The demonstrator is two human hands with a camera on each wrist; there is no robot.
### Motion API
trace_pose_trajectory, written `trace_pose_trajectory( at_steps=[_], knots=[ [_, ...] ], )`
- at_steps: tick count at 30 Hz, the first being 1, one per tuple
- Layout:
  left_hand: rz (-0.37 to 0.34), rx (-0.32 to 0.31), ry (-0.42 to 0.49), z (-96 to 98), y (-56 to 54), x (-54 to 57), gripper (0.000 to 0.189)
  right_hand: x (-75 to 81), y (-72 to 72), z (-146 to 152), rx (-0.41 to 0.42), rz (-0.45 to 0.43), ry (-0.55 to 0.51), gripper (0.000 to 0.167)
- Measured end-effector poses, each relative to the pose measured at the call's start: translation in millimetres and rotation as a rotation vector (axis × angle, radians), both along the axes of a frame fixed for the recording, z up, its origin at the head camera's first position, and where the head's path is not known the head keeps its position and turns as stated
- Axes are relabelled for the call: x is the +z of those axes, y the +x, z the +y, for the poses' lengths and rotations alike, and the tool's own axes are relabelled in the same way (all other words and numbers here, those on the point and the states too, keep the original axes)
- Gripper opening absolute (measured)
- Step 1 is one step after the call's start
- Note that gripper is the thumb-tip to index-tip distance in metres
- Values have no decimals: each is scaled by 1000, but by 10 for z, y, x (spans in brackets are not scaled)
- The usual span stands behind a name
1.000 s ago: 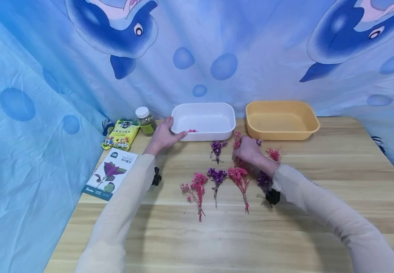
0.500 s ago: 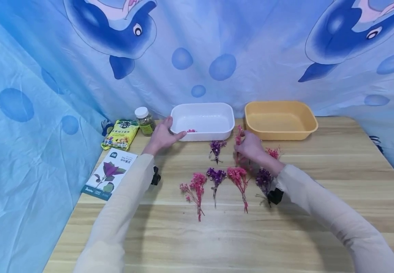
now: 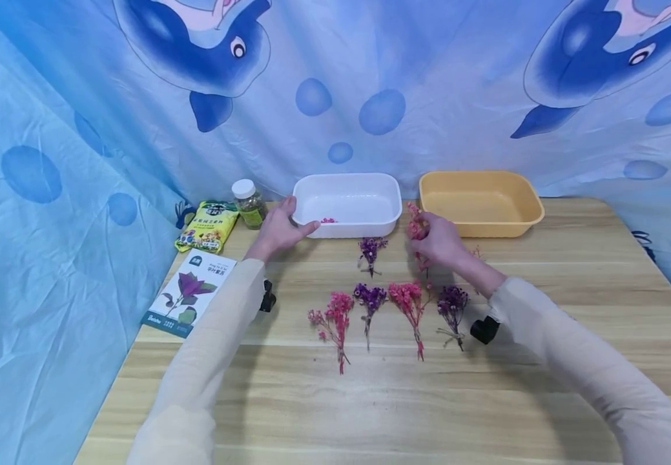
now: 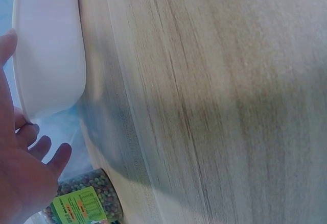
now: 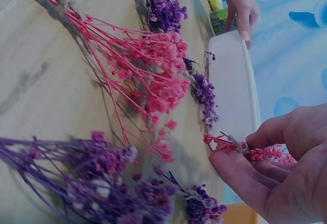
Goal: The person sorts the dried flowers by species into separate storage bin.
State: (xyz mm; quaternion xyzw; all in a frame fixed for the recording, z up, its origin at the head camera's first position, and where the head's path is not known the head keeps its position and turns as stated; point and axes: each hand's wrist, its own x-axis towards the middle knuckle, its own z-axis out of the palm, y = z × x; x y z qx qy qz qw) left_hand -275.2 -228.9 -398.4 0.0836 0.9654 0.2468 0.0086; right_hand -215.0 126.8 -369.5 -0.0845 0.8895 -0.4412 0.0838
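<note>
My right hand (image 3: 441,240) pinches a small bunch of pink dried flowers (image 3: 416,223) between thumb and fingers, in front of the gap between the two basins. Its short tied stems (image 5: 227,143) point away from the palm in the right wrist view. My left hand (image 3: 279,230) holds the front left corner of the white basin (image 3: 364,230), thumb on the front rim and fingers along the end. A few pink blossoms (image 3: 328,221) lie inside. Below stretches a row of bunches: pink (image 3: 338,316), purple (image 3: 370,298), pink (image 3: 407,302) and purple (image 3: 453,307).
The yellow basin (image 3: 489,230) stands right of the white one. A small purple bunch (image 3: 372,252) lies before the white basin, another (image 5: 202,206) near the right hand. At left are a jar (image 3: 250,210), a yellow packet (image 3: 208,226) and a plant-picture packet (image 3: 190,290).
My right hand has lifted the small pink bunch slightly and drawn it right, toward the yellow basin's front left corner. My left hand has stayed at the white basin.
</note>
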Motion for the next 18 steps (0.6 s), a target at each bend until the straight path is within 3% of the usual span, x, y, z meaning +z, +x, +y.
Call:
trace_pose_trajectory(
  at_steps=[9,18],
  knots=[
    [-6,6,-5,17,9,32,104,121,-108,16,54,104,144,58],
    [-27,26,-1,22,25,36,106,240,-298,-33,119,118,230,69]
  ],
)
